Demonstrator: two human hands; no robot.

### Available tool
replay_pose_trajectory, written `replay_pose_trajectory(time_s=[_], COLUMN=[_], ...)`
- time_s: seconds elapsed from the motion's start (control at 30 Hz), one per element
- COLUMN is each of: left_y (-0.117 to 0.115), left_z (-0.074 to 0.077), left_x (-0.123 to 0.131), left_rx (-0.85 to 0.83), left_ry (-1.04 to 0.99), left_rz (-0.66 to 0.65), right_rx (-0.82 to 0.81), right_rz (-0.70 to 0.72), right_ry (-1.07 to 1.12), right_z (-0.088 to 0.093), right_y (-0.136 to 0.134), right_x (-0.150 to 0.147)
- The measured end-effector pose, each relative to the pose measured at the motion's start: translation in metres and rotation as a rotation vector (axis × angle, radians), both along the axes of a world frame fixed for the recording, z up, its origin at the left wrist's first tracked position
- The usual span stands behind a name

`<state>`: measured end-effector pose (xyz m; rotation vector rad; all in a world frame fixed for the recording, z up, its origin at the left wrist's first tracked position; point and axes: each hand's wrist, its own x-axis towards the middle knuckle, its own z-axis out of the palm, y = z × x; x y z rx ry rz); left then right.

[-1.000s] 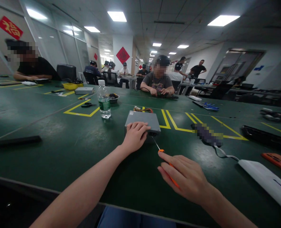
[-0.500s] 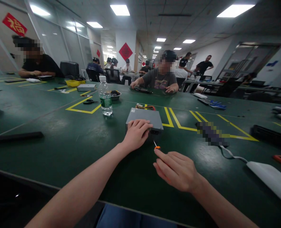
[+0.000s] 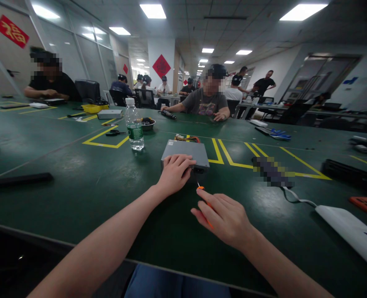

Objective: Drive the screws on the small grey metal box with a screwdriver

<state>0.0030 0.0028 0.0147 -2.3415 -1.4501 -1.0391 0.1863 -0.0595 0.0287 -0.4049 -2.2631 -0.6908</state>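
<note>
A grey computer power supply unit (image 3: 195, 150) lies on the green table in front of me, with bundled coloured cables (image 3: 192, 139) at its far side. My left hand (image 3: 174, 173) grips its near left part, fingers over the top and thumb at the front. In my right hand (image 3: 225, 219) is an orange-handled screwdriver (image 3: 201, 188), mostly hidden by my fingers. Its thin shaft points up at the unit's near face, close to the power socket; whether the tip touches is too small to tell.
A water bottle (image 3: 135, 128) stands left of the unit, a metal bowl (image 3: 148, 125) behind it. To the right lie a blurred-out phone-like object (image 3: 272, 171) and a white power strip (image 3: 347, 231) with a cable. A black bar (image 3: 18, 181) lies left. A person (image 3: 206, 99) sits opposite.
My right hand and the screwdriver have moved slightly closer to the unit, and more of the orange handle shows. The person opposite has shifted a dark object to the left.
</note>
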Motion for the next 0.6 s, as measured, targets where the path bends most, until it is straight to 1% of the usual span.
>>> replay_pose_trajectory(time_s=[0.07,0.2,0.4,0.5,0.6], left_y=[0.0,0.0,0.001,0.001,0.001], left_z=[0.0,0.0,0.0,0.0,-0.001], left_x=[0.0,0.0,0.0,0.0,0.001], left_rx=[0.003,0.017,0.008,0.001,0.01], left_ry=[0.004,0.0,-0.011,-0.013,-0.015], left_rz=[0.003,0.004,-0.003,-0.01,-0.005], right_rx=[-0.052,-0.155,-0.187,-0.297,-0.464], right_rz=[-0.007,0.026,0.113,0.139,0.175], right_ry=[-0.013,-0.057,-0.049,-0.055,-0.041], right_z=[-0.001,-0.004,-0.003,-0.002,0.0], right_y=[-0.004,-0.008,-0.006,-0.006,-0.006], right_x=[-0.003,-0.006,-0.005,-0.002,0.004])
